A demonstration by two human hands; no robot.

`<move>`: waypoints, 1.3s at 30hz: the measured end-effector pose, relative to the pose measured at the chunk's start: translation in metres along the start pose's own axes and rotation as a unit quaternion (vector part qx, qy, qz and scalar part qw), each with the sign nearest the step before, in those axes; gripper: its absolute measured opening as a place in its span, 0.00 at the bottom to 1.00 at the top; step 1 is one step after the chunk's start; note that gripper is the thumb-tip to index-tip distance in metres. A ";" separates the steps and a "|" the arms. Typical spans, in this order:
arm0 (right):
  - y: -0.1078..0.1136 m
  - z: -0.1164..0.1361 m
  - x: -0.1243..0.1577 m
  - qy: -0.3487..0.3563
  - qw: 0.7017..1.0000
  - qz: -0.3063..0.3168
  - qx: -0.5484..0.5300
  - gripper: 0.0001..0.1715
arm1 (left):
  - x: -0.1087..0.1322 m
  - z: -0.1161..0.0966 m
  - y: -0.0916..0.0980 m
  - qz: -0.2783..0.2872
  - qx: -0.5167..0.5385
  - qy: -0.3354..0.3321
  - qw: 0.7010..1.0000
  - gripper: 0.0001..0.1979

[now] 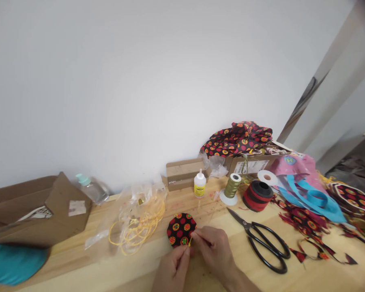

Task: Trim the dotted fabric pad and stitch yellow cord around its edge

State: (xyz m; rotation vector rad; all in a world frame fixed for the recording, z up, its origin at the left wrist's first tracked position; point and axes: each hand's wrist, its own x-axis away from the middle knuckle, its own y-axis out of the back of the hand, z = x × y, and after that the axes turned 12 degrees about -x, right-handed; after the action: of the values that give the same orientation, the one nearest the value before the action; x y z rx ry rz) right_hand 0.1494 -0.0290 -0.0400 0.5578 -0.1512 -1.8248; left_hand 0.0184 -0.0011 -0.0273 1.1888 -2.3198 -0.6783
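A round black fabric piece (181,229) with red and orange dots lies on the wooden table (307,275) near its front edge. My left hand (172,269) pinches at its lower edge, where a bit of yellow cord (189,242) shows. My right hand (214,249) is closed in a pinch right beside it, touching the fabric's right side. A loose coil of the same yellow cord (140,229) lies in clear plastic wrap to the left.
Black scissors (263,241) lie open to the right. Behind them stand a glue bottle (200,184), an olive thread spool (232,187) and a red ribbon roll (257,196). Patterned fabric (237,140) tops a box. Cardboard (39,211) sits left; scraps and blue strips right.
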 end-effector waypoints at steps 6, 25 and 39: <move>0.002 0.004 -0.001 0.006 0.999 0.011 -0.044 0.23 | -0.001 0.008 -0.005 -0.037 0.045 -0.005 0.998 0.18; 0.001 -0.002 0.002 0.055 0.997 0.017 -0.052 0.18 | -0.004 0.011 -0.008 -0.062 0.050 0.008 0.997 0.19; 0.002 0.002 0.003 0.039 0.994 0.074 -0.077 0.09 | -0.001 0.011 -0.004 -0.100 0.084 0.011 0.991 0.14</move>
State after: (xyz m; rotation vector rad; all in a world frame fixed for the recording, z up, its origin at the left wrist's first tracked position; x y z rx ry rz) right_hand 0.1497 -0.0327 -0.0388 0.4942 0.0015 -1.6529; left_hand 0.0154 0.0002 -0.0383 1.5139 -2.2961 -0.5405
